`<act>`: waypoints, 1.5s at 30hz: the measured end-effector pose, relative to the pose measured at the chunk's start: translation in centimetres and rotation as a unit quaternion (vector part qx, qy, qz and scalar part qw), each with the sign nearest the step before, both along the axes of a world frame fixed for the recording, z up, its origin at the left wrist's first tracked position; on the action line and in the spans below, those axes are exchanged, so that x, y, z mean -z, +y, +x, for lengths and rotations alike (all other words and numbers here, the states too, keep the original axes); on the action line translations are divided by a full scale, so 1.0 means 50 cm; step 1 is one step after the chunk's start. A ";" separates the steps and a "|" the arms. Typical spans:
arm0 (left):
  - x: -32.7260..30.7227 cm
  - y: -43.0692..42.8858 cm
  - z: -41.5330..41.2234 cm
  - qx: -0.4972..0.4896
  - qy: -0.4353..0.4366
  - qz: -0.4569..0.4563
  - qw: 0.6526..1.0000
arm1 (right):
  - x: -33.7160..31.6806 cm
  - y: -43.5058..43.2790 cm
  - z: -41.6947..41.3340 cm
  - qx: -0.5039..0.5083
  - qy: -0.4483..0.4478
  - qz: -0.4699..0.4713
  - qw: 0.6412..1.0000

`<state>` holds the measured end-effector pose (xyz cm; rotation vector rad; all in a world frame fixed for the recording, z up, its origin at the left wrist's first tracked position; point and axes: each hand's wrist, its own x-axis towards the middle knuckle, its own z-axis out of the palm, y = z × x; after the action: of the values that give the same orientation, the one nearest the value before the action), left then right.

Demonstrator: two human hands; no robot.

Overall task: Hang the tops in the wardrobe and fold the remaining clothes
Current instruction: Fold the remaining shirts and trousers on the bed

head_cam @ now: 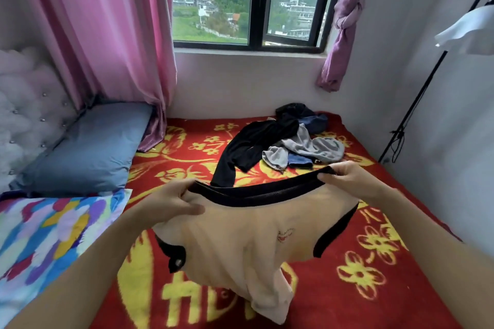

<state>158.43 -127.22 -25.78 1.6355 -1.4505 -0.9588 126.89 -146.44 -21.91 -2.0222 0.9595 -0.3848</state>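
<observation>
Head view: peach top (pixel 240 243) above the blanket (pixel 374 288), left hand (pixel 176 200) and right hand (pixel 347 179) pinching its neckband (pixel 254 192); hold it taut for hanging.

The room is lit evenly by soft daylight admitted through the window (pixel 251 2) at the back, where the overcast sky is nearly washed out. No hard shadows are cast; only a faint, diffuse shadow is seen on the red blanket (pixel 374 288) beneath the beige top (pixel 240 235). Colours are rendered vividly. Strong wide-angle distortion is shown: the window frame is tilted and the black stand (pixel 424 88) is bowed toward the right edge. Slight softness is noted throughout, and the white object (pixel 467 29) at the right edge is blurred
</observation>
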 end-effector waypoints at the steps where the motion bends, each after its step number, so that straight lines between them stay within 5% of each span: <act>1: 0.010 0.003 0.004 0.006 0.007 0.026 1.000 | 0.012 0.013 -0.006 0.002 0.010 -0.015 1.000; 5: 0.045 0.027 -0.017 -0.049 -0.002 0.087 0.995 | 0.046 0.059 -0.040 0.030 0.023 -0.039 0.999; 21: 0.081 0.345 -0.300 -0.075 -0.007 0.042 0.996 | 0.115 0.284 -0.343 -0.006 0.023 0.002 1.000; 29: -0.088 0.415 -0.359 -0.201 -0.052 -0.076 0.975 | -0.023 0.335 -0.372 0.025 -0.099 -0.164 0.981; 36: -0.200 0.414 -0.358 -0.176 0.003 -0.184 0.967 | -0.082 0.319 -0.357 0.125 -0.226 -0.268 0.928; 45: -0.126 0.317 -0.265 -0.189 -0.008 -0.110 0.976 | -0.005 0.209 -0.277 0.079 -0.063 -0.308 0.946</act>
<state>145.17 -111.36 -19.46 1.6737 -1.1496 -0.5511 113.03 -136.00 -21.67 -2.4364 1.0050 -0.9900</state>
